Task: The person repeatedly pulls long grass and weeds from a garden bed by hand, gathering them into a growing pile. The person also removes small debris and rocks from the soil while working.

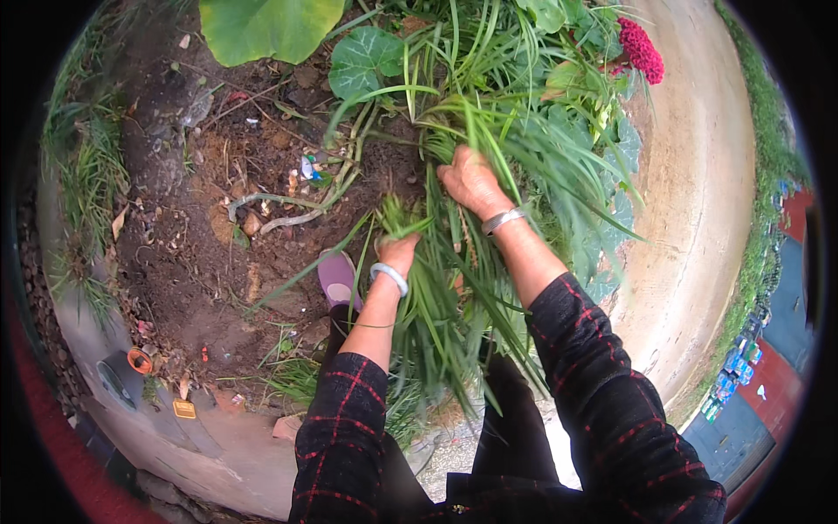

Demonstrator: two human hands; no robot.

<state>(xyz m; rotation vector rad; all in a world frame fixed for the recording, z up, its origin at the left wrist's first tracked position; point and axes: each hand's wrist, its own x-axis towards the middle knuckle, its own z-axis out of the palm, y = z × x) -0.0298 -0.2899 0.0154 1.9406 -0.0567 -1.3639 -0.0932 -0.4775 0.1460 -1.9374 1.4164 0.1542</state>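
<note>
My left hand (397, 254), with a pale bangle at the wrist, grips a bundle of long, strap-like green leaves (429, 321) that droop toward my legs. Up and to the right, my right hand (473, 180) is closed around another clump of the same grassy leaves (452, 134), close to their base at the soil. A silver bracelet (503, 221) circles that wrist. Bare dark soil (393, 167) shows between the two clumps. The fingers of both hands are partly hidden by foliage, and some leaf tips are blurred.
A bent, woody vine stem (340, 187) lies left of my hands. Broad squash-like leaves (366, 62) and a crimson cockscomb flower (641, 51) grow beyond. My purple shoe (338, 278) stands on the soil. A concrete path (694, 164) curves along the right; a brick piece (286, 428) lies near my left sleeve.
</note>
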